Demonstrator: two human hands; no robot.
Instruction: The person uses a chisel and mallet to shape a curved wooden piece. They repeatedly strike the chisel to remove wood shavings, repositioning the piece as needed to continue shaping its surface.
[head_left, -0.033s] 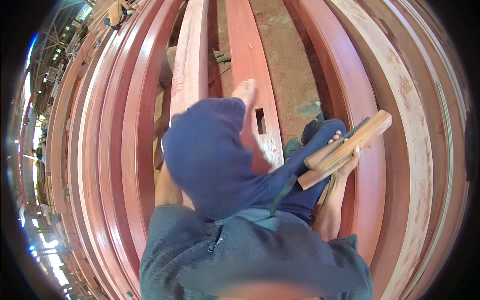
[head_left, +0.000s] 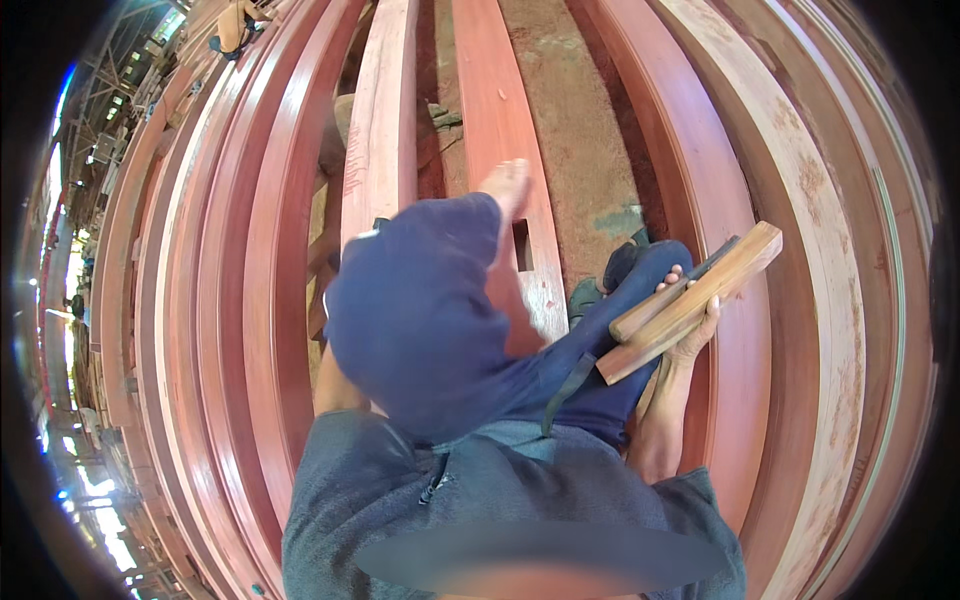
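Note:
My right hand (head_left: 695,330) is closed round two things held together beside my right knee. One is a long squared wooden block (head_left: 725,280), its far end tilted up to the right. Against it lies a chisel (head_left: 640,317) with a wooden handle and a dark blade; fingertips show over its far side. My left forearm (head_left: 335,385) goes down behind my raised leg in dark blue trousers, which hides the left hand. My bare foot (head_left: 508,185) is over a reddish beam (head_left: 500,100), close to a rectangular mortise (head_left: 522,245) cut in it.
Long reddish beams (head_left: 280,180) run lengthwise on the left, with a paler beam (head_left: 380,110) nearer the middle. More timbers (head_left: 700,170) lie to the right. Between them shows brown ground (head_left: 575,110). Another person (head_left: 235,28) sits at the far left.
My bare foot and raised leg have shifted slightly to the right over the beam. My right hand, with the block and chisel, has hardly moved.

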